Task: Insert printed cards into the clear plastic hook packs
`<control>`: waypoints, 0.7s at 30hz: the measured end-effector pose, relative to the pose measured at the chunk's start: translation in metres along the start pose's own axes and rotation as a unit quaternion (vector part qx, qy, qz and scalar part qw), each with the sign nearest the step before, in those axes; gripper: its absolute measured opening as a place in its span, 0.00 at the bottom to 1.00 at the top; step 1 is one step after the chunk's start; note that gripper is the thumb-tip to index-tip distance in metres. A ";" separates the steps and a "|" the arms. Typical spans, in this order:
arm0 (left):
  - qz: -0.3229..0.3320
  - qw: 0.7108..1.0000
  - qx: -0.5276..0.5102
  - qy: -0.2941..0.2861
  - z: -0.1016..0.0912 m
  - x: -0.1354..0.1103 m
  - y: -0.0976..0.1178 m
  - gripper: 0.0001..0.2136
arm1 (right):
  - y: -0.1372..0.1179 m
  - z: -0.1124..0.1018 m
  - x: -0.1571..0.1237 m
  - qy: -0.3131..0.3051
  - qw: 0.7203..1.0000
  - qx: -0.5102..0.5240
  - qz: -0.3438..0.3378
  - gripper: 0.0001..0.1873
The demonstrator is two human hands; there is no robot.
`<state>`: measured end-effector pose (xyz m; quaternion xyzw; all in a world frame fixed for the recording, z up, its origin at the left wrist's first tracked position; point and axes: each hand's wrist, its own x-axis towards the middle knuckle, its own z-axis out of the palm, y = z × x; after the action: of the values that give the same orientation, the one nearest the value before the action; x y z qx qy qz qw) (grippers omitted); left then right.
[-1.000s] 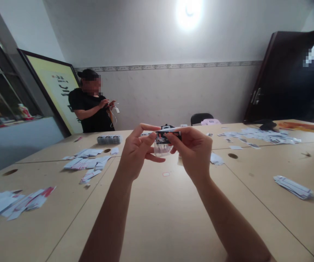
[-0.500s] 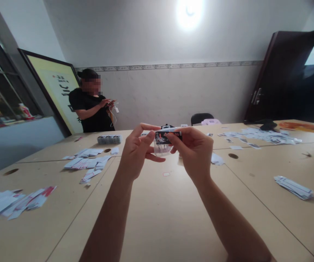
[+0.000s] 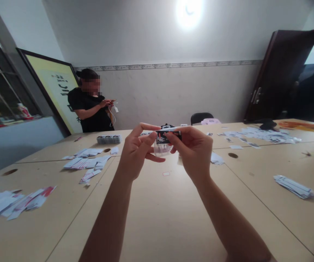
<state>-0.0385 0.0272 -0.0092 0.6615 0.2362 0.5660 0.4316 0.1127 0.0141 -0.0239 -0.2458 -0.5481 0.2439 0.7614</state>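
In the head view, both hands are raised over the middle of the table around a small clear plastic box (image 3: 162,150). A black printed label (image 3: 161,137) with white and red marks lies across the box's upper front. My left hand (image 3: 136,153) grips the box from the left, thumb at the label's left end and lower fingers beneath the box. From the right, my right hand (image 3: 196,149) pinches the label, its thumb pressed on the front. The right fingertips behind the label are hidden. Whether the label is stuck to the box cannot be told.
Papers (image 3: 87,162) and more slips (image 3: 26,203) lie at left on the table (image 3: 157,222). A row of small packs (image 3: 109,139) stands farther back. Scattered cards (image 3: 266,135) and a paper bundle (image 3: 293,186) are at right. A person (image 3: 91,103) stands beyond, holding a phone.
The black label has tilted very slightly between my fingers. Both hands keep almost the same place and grip.
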 end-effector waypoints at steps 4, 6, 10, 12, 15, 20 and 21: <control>0.003 1.000 0.001 0.002 -0.001 0.000 -0.001 0.14 | 0.000 0.000 0.000 0.000 1.000 0.006 -0.003 0.05; 0.003 1.000 0.004 0.004 -0.001 0.000 -0.001 0.14 | -0.001 0.000 0.000 0.001 1.000 0.000 -0.001 0.05; 0.004 1.000 0.007 0.010 0.000 -0.001 0.000 0.15 | -0.001 0.000 -0.001 0.001 1.000 -0.010 0.001 0.04; 0.004 1.000 0.006 0.010 0.001 -0.001 0.000 0.14 | -0.001 0.000 -0.001 0.002 1.000 -0.009 -0.001 0.05; 0.004 1.000 0.009 0.011 0.001 -0.001 -0.001 0.14 | 0.000 0.000 0.000 0.005 1.000 -0.007 -0.004 0.05; 0.007 1.000 0.009 0.013 0.000 0.000 -0.002 0.14 | 0.001 0.000 0.000 0.003 1.000 -0.004 -0.005 0.04; 0.007 1.000 0.006 0.013 0.000 0.000 -0.003 0.14 | 0.002 0.000 0.000 0.002 1.000 -0.004 -0.007 0.04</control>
<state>-0.0379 0.0289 -0.0111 0.6586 0.2408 0.5759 0.4203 0.1123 0.0150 -0.0252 -0.2452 -0.5491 0.2357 0.7634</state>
